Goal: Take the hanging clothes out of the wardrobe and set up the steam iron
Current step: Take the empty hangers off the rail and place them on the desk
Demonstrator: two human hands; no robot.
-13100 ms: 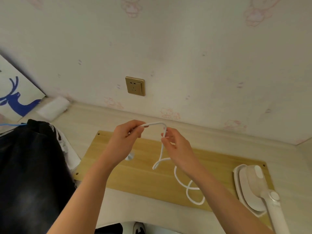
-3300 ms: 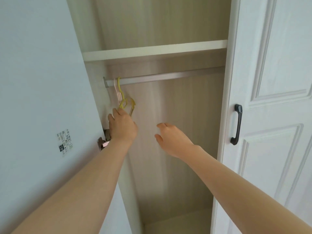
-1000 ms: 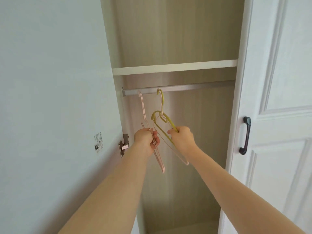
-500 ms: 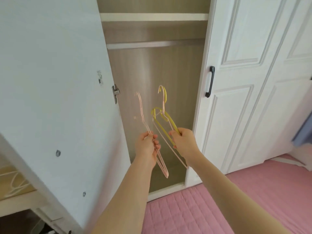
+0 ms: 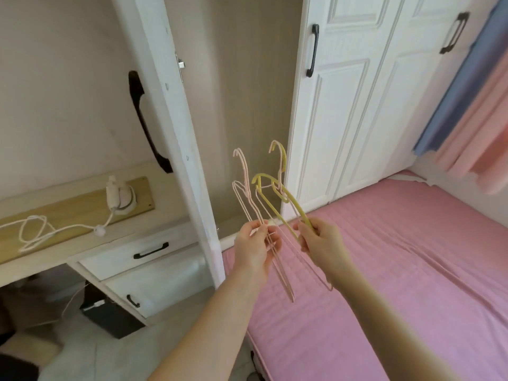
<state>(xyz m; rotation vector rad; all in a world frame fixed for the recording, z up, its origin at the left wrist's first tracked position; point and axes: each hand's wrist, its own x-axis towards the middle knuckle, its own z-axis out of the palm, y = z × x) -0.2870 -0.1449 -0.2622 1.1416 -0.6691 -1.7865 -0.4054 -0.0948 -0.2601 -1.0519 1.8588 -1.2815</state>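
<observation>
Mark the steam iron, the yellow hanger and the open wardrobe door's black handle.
steam iron (image 5: pixel 121 199), head view, on its white body.
yellow hanger (image 5: pixel 299 211), head view, on its sloping shoulder.
black handle (image 5: pixel 145 125), head view, mid-grip.

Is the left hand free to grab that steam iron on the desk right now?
Probably not: the left hand grips pink hangers, and the open wardrobe door stands between it and the steam iron.

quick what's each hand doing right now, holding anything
Left hand: pinches the pink hangers.
Right hand: grips the yellow hanger.
</observation>
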